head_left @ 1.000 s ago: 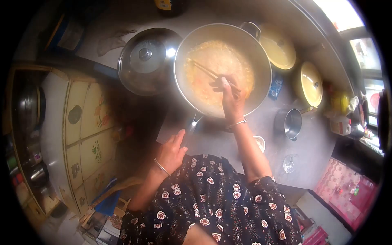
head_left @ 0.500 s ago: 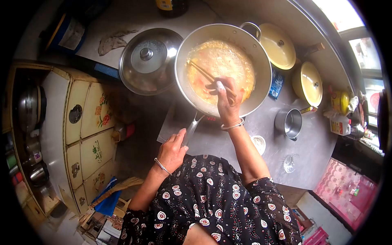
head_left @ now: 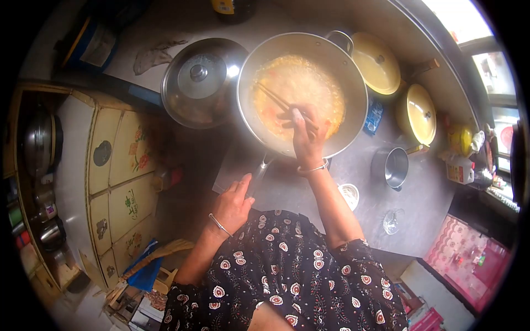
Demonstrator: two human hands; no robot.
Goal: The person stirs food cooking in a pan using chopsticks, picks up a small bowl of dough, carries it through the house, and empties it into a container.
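Chopsticks (head_left: 271, 94) slant down into a deep pan (head_left: 356, 99), their lower ends in or just over a yellowish broth (head_left: 292, 71); the air is too misty for me to be sure which. The pan stands toward the middle of the bench (head_left: 422, 187), set back from the near edge. The right hand (head_left: 309, 129) has a narrow grip, fingers curled round the upper part of the sticks, above the pan's near side. The left hand (head_left: 231, 204) lies at the free end of the pan's long handle (head_left: 263, 167); whether its grip closes there I cannot tell from where I stand.

Those sticks should be light and stiff, perhaps slick where wet, and best held high, well above the liquid. The pan, I would judge, is heavy with broth and hot along its wall, so the long handle and the metal loop (head_left: 349, 42) opposite are the places to take hold, and it would want both hands, kept level. A glass lid (head_left: 207, 91) lies just beside it toward the bench's left edge; a small saucepan (head_left: 394, 166) sits toward the right edge.
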